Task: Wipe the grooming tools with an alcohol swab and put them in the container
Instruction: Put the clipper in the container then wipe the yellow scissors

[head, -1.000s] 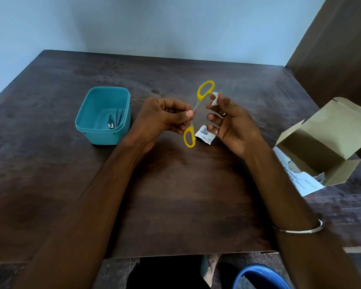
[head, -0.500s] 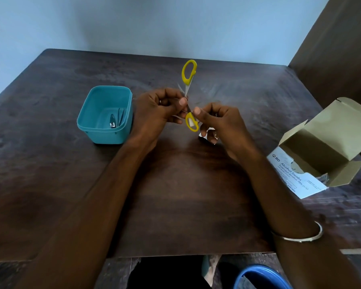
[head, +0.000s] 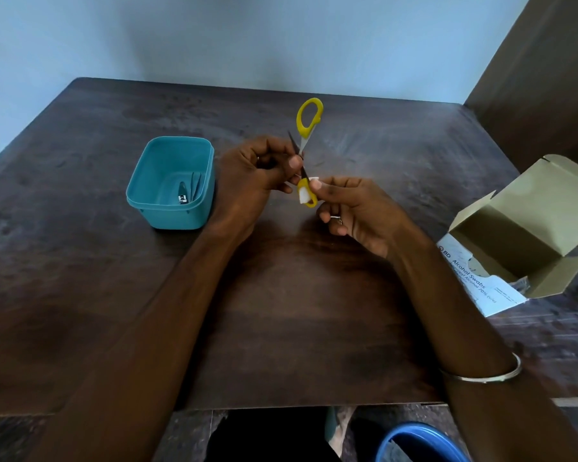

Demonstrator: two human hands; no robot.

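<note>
Head view: left hand (head: 252, 181) grips scissors (head: 306, 151) mid-blade above table (head: 281, 311); right hand (head: 354, 208) pinches swab (head: 305, 196) on lower yellow handle. Wiping step; next likely drop into teal container (head: 171, 185), just left.

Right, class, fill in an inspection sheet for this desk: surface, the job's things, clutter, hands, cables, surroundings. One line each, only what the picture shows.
Surface: dark wooden table, worn and blotchy.
Job's things: yellow-handled scissors held above the table, spread open; white swab against the lower handle; teal container on the left holds a nail clipper and another slim tool.
Clutter: open swab box on the right, flaps up.
Hands: left hand grips the scissors near the blades; right hand pinches the swab.
Cables: nothing seen.
Surroundings: pale blue wall; brown panel at right; blue tub under the table.
</note>
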